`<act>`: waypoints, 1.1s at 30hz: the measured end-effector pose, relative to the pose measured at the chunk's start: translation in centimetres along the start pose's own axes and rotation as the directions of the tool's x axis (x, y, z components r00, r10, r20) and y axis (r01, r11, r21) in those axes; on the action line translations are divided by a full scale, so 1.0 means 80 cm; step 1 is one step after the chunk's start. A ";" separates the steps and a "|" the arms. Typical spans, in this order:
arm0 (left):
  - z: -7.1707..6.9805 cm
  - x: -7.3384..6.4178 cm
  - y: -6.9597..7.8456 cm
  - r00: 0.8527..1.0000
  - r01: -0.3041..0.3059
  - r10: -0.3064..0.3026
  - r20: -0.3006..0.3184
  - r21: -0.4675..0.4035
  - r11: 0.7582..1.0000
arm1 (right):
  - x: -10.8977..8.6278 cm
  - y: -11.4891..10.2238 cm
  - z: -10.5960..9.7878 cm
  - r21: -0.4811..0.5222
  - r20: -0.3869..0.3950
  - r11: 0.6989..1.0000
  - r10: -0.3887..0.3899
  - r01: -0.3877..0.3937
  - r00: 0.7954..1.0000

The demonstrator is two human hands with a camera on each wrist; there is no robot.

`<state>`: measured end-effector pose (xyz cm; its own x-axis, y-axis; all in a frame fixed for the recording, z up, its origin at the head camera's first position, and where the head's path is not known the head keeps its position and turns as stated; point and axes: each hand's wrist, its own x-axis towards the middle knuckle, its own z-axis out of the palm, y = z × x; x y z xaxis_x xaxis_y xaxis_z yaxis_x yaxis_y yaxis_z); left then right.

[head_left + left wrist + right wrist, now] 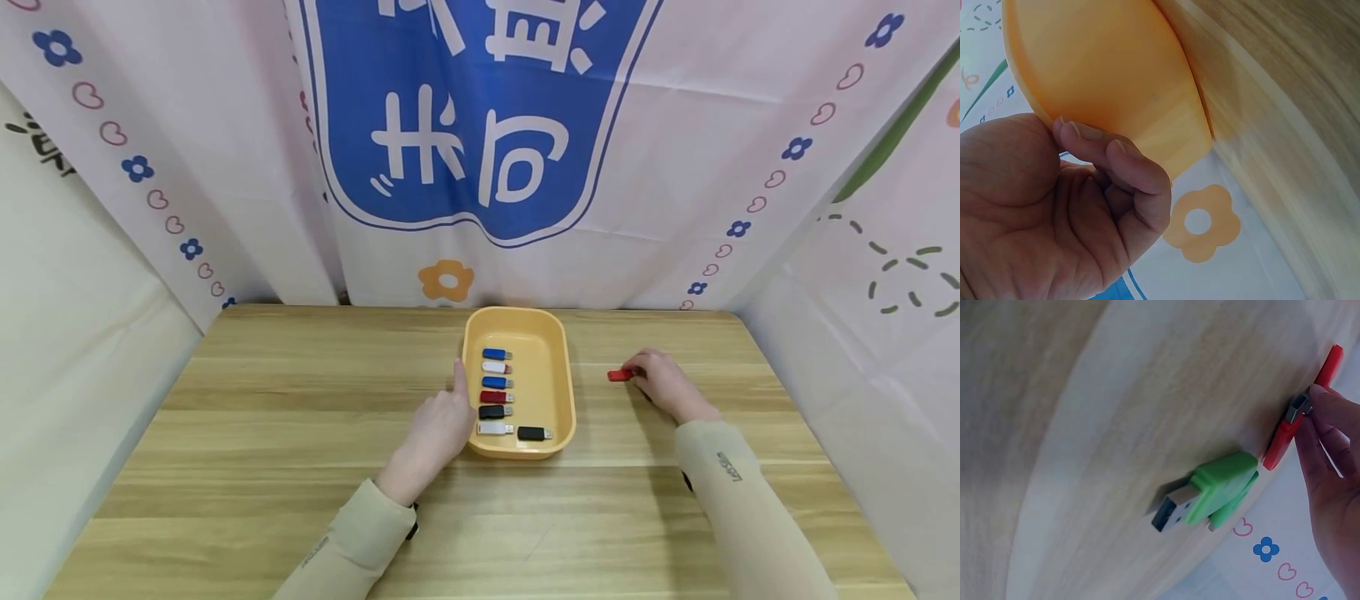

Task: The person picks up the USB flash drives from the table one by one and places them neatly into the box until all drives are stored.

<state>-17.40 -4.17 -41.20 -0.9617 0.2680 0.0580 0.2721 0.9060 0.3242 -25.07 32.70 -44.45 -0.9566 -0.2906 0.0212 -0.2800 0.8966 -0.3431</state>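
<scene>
Left hand point(441, 422) grips tray point(538, 375), seven USB sticks point(492, 382) in; right hand point(665, 385) pinches red swivel stick point(618, 376), green stick point(1225, 487) beside it, both remaining outside

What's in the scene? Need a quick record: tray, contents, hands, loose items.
tray: yellow tray, on wooden table
contents: two blue, two whitish, two black, one red USB stick
left hand: at tray's left side, grip unclear
right hand: pinches bright-red USB stick, right of tray
loose: green USB stick on table, near right hand
</scene>
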 end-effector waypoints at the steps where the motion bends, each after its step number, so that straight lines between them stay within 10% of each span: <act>1: 0.000 0.000 0.000 1.000 0.001 -0.001 0.002 -0.001 1.000 | 0.000 0.000 0.000 0.003 -0.004 1.000 0.000 0.000 1.000; 33: 0.000 0.001 -0.001 1.000 0.018 -0.017 0.020 -0.007 1.000 | -0.017 -0.019 -0.005 0.074 -0.056 0.997 -0.007 0.011 0.998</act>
<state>-17.50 -4.23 -41.23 -0.9654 0.2587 0.0334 0.2549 0.9083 0.3317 -23.39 31.88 -43.58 -0.9577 -0.2775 0.0761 -0.2836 0.8664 -0.4110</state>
